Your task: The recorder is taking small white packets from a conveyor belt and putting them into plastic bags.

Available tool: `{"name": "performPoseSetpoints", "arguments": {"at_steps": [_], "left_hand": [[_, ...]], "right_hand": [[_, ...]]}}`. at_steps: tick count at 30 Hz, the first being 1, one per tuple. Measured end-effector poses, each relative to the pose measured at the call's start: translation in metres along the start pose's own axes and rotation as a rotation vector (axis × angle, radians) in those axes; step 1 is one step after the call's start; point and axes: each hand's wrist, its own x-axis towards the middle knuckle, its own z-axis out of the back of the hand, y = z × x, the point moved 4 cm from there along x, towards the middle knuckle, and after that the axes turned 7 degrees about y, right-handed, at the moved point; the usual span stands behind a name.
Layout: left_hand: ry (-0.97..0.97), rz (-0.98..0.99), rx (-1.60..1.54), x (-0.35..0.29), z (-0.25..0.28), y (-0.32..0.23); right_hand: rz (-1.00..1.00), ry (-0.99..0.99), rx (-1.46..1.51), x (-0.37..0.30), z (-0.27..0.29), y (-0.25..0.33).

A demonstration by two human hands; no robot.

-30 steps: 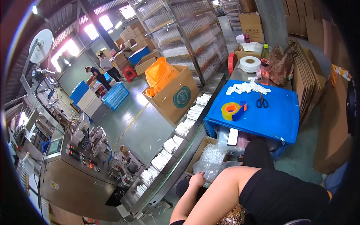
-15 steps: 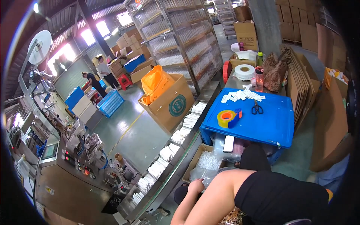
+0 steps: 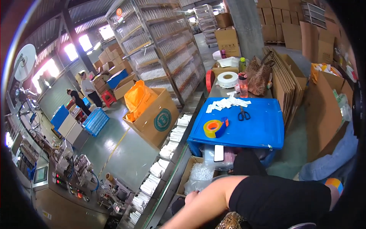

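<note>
I saw left hand (image 3: pixel 191 196), part-hidden behind bare right forearm (image 3: pixel 204 201), near crumpled clear plastic (image 3: pixel 193 186) by open brown cardboard box (image 3: pixel 183 180), couldn't tell its or unseen right hand's grip.

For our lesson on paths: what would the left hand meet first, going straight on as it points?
The left hand would probably meet the clear plastic bag just ahead first, though depth is unclear and the right forearm partly hides the hand.

Upper limbs, wearer's view: R arm (image 3: pixel 211 196), bare below black sleeve (image 3: pixel 280 202) at approx. 4 o'clock, slanting down & off lower edge nr. 6 o'clock; L hand (image 3: pixel 191 197), approx. 6 o'clock, mostly hidden behind R arm, grip unclear.
</note>
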Motion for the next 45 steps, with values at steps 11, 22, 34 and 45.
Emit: {"name": "performPoseSetpoints", "arguments": {"at_steps": [11,22,34,45], "left_hand": [[-0.119,-0.443,0.230,0.053,0.078,-0.145],[-0.264,-0.609,0.202,0.074,0.081,-0.185],[-0.502,-0.107,-0.217,0.037,-0.027,0.030],[-0.754,-0.301,-0.372,-0.017,0.030,-0.002]], "right_hand": [[0.238,-0.056,-0.089,-0.064,-0.022,-0.082],[0.560,-0.317,-0.327,-0.028,-0.036,-0.127],[-0.197,-0.118,-0.840,-0.085,0.090,-0.032],[-1.212,0.190,-0.662,-0.358,0.111,-0.218]]}}
